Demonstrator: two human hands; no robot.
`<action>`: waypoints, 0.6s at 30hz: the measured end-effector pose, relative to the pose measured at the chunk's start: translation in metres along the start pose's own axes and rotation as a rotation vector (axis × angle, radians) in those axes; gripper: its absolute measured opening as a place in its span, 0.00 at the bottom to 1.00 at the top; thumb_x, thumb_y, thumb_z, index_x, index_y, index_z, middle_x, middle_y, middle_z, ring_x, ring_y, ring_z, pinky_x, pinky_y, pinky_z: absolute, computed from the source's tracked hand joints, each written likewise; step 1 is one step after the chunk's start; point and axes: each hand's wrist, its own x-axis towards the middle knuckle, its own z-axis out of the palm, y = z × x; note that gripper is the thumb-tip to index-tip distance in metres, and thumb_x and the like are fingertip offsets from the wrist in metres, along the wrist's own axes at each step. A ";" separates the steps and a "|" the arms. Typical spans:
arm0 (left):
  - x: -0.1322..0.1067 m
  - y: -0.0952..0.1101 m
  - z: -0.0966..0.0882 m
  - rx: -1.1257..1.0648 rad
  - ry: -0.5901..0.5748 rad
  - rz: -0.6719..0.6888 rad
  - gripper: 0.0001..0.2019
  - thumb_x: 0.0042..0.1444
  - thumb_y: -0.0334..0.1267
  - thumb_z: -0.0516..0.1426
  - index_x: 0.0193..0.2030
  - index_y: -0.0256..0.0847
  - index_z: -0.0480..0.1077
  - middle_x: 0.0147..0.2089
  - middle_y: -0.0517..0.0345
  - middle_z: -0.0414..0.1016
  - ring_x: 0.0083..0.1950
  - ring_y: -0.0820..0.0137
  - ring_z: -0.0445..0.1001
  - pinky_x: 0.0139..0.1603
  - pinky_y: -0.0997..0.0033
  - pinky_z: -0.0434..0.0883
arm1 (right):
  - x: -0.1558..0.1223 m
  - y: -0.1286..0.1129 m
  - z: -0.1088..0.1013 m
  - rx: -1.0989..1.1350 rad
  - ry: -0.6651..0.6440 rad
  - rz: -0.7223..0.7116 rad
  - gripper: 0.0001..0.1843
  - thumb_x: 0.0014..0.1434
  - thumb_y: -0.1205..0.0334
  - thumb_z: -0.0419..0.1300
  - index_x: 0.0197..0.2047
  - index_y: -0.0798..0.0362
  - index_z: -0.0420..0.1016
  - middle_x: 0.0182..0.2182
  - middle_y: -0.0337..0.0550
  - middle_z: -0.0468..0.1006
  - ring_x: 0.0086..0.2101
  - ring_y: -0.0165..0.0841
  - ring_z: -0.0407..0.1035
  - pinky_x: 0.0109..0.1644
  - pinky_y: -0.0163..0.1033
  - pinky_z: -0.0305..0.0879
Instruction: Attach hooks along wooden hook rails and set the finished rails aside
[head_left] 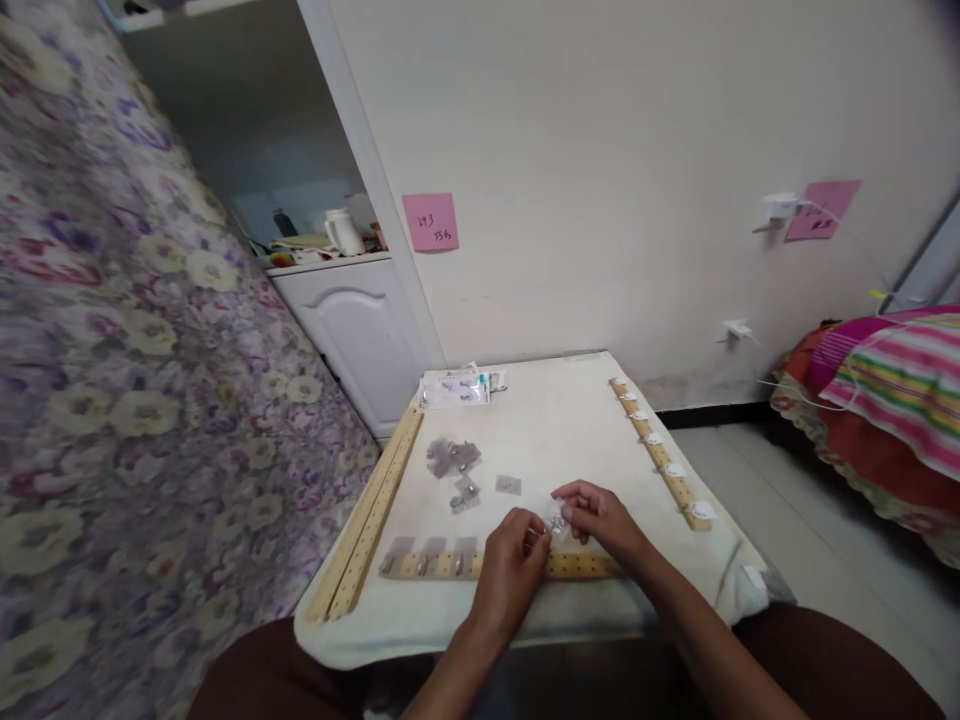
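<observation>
Both my hands are together over the near part of a cloth-covered table [555, 420], around a small clear plastic bag [556, 522] with shiny little pieces in it. My left hand [514, 560] has its fingers curled and pinched at the bag's left edge. On the other side, my right hand [596, 515] grips it between thumb and fingers. Just below lies a wooden strip with holes [585, 567], partly covered by my left hand. Small grey bags [431, 557] lie along its left part. A single flat bag [508, 485] rests beyond my left hand.
A pile of small grey bags [452, 457] lies left of centre. Long perforated wooden strips [375, 515] run along the left edge; another strip [661, 458] with white tags is on the right. Flat packages [454, 390] lie at the back. A floral curtain [150, 350] hangs left.
</observation>
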 end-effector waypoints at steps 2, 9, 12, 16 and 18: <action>-0.004 -0.002 0.007 -0.069 0.008 -0.039 0.02 0.54 0.35 0.52 0.32 0.42 0.64 0.30 0.63 0.69 0.31 0.72 0.68 0.33 0.74 0.63 | -0.001 0.000 -0.004 -0.009 -0.020 0.015 0.16 0.50 0.57 0.61 0.41 0.55 0.71 0.22 0.33 0.69 0.20 0.24 0.63 0.23 0.31 0.58; -0.026 -0.010 0.029 -0.234 -0.044 -0.202 0.04 0.54 0.37 0.52 0.37 0.43 0.62 0.29 0.64 0.70 0.30 0.71 0.70 0.33 0.73 0.64 | -0.008 -0.001 -0.026 -0.129 -0.079 0.064 0.14 0.51 0.59 0.60 0.41 0.56 0.73 0.21 0.32 0.67 0.21 0.24 0.61 0.25 0.31 0.56; -0.045 -0.014 0.038 -0.181 -0.098 -0.214 0.01 0.54 0.36 0.52 0.33 0.42 0.63 0.28 0.64 0.68 0.29 0.72 0.67 0.31 0.75 0.62 | -0.009 0.004 -0.033 -0.191 -0.083 0.103 0.13 0.51 0.61 0.59 0.40 0.56 0.74 0.20 0.32 0.66 0.21 0.24 0.58 0.25 0.31 0.53; -0.068 -0.021 0.049 -0.110 -0.246 -0.215 0.06 0.50 0.29 0.51 0.33 0.42 0.64 0.27 0.65 0.67 0.30 0.73 0.65 0.31 0.76 0.59 | -0.008 0.016 -0.033 -0.294 -0.122 0.093 0.11 0.49 0.65 0.58 0.37 0.55 0.76 0.24 0.35 0.71 0.25 0.26 0.61 0.28 0.31 0.54; -0.074 -0.022 0.053 -0.081 -0.272 -0.211 0.08 0.49 0.27 0.50 0.35 0.41 0.65 0.28 0.64 0.68 0.31 0.72 0.66 0.32 0.75 0.60 | -0.007 0.021 -0.031 -0.354 -0.145 0.109 0.11 0.48 0.66 0.57 0.36 0.55 0.77 0.24 0.36 0.73 0.26 0.27 0.62 0.29 0.32 0.55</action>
